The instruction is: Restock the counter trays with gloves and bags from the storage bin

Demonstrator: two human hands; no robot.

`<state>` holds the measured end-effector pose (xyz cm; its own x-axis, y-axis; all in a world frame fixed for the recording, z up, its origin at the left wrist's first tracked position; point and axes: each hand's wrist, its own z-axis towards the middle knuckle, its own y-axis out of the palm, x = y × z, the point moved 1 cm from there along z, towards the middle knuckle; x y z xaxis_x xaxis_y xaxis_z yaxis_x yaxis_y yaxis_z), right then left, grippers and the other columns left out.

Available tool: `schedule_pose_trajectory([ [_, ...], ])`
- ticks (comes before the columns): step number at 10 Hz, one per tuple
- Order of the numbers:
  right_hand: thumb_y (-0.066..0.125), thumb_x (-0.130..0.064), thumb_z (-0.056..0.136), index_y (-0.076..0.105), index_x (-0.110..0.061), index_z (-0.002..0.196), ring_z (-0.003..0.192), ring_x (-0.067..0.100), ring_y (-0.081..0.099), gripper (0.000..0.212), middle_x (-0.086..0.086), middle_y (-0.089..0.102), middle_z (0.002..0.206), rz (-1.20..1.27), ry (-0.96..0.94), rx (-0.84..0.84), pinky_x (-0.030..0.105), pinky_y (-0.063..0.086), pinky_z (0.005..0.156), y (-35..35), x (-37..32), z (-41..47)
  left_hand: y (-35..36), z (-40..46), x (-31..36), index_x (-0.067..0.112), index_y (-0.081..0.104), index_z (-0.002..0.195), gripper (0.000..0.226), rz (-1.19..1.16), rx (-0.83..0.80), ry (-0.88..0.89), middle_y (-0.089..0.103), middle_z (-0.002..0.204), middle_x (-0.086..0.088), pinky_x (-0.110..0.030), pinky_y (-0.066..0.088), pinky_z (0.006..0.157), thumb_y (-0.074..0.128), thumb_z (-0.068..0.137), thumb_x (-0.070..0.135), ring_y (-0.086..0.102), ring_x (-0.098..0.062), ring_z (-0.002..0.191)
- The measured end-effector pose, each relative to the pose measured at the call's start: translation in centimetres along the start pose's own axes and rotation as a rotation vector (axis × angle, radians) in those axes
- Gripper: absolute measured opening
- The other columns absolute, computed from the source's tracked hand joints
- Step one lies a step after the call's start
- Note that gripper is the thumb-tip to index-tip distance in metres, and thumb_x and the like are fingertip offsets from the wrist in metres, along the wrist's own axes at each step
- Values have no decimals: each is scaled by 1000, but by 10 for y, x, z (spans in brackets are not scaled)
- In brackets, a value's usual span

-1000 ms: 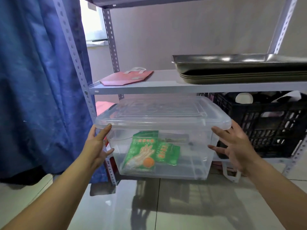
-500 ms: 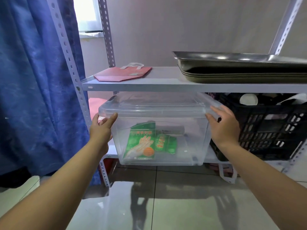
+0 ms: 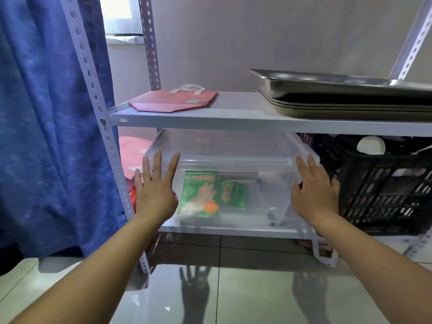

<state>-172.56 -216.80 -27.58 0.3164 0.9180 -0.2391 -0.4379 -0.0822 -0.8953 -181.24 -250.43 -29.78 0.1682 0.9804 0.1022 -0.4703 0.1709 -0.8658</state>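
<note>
head view: the clear lidded storage bin [image 3: 231, 181] sits on the lower shelf [image 3: 233, 230] of a metal rack, tucked under the upper shelf [image 3: 233, 120]. both hands are released, fingers straight. the left hand [image 3: 155, 190] lies flat against the bin's front left corner, fingertips up at the lid rim; the right hand [image 3: 314, 190] rests flat on the front right corner. neither curls around anything. inside the bin, a green glove packet [image 3: 201, 195] leans near the front wall with a second green packet [image 3: 233, 192] just beside it.

what could go wrong: with flat palms only, there is no real hold, so a pull outward could let the smooth plastic slip; the lid may catch the upper shelf's edge if the bin is lifted, and the black crate [image 3: 383, 188] just beside the right hand could snag the knuckles. the loose packets would likely slide if the bin tips.

no surface or counter trays appear here. the upper shelf carries a flat pink bag [image 3: 173, 101] and stacked steel trays [image 3: 346, 92]. a blue curtain [image 3: 46, 125] hangs to the left, a bright window [image 3: 119, 15] behind it, and the glossy tiled floor [image 3: 233, 288] reflects both arms.
</note>
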Motion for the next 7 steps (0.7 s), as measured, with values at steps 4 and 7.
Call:
schedule_pose_trajectory([
  [4, 61, -34, 81, -15, -41, 151, 143, 31, 27, 103, -13, -25, 161, 139, 6, -153, 57, 26, 112, 15, -2, 10, 5, 28, -11, 51, -32, 142, 122, -38, -187, 1, -30, 162, -3, -54, 2, 121, 64, 76, 13, -23, -35, 149],
  [7, 57, -44, 82, -19, -49, 147, 151, 26, -3, 100, -13, -22, 162, 75, 102, -445, 63, 11, 115, -52, 0, -20, -66, -6, -14, 46, -21, 150, 112, -32, -374, -84, -30, 162, -2, -53, 3, 121, 65, 81, 28, -15, -34, 151],
])
